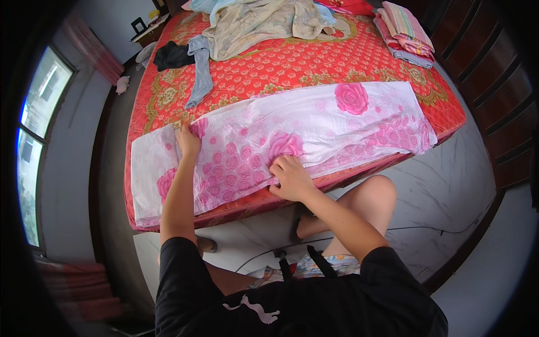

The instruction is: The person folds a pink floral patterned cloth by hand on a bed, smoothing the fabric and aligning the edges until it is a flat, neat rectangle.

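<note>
A white bed sheet (331, 132) printed with pink roses lies in a long, folded strip across the near end of the bed. Its surface is slightly wrinkled, and its near edge runs along the mattress edge. My left hand (188, 141) reaches over the strip to its far edge, left of the middle, with the fingers closed on the cloth. Closer to me, my right hand (292, 178) has its fingers curled around the near edge, just below a large pink rose. The fingertips of both hands are partly hidden.
The red patterned mattress (269, 73) carries a crumpled beige blanket (252, 28), grey knitted clothing (201, 73), a black garment (173, 56) and a stack of folded textiles (405, 33). A dark cable (415, 228) crosses the marble-look floor. Dark wooden panels (494, 84) stand at right.
</note>
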{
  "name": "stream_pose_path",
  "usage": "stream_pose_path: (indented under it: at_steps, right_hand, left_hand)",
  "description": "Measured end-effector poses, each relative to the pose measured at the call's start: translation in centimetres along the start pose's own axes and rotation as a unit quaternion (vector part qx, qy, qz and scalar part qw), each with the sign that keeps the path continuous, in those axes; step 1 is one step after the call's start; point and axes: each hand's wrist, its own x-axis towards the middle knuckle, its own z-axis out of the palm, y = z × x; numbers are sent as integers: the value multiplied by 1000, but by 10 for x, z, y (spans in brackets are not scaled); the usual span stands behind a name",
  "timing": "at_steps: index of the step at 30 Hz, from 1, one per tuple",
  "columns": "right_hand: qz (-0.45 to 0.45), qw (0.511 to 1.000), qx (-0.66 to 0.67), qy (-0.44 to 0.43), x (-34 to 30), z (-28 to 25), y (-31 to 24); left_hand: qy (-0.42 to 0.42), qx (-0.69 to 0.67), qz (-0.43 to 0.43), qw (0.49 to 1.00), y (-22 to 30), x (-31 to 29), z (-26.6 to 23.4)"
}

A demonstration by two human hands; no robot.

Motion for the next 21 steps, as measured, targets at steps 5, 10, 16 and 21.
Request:
stream_pose_path:
  at_steps: [5,10,16,21]
  right_hand:
    - [6,1000,-1,-14,-2,-8,2]
    - [3,999,38,8,-3,0,4]
    - [10,979,50,195,-28,-8,16]
    - [129,965,-129,185,-86,-70,73]
  left_hand:
    - [-15,-90,57,994,92,-105,-12]
    - [-83,4,103,991,154,-209,-41]
    - [-28,97,74,992,156,-221,-41]
    - [35,71,61,995,156,-224,-36]
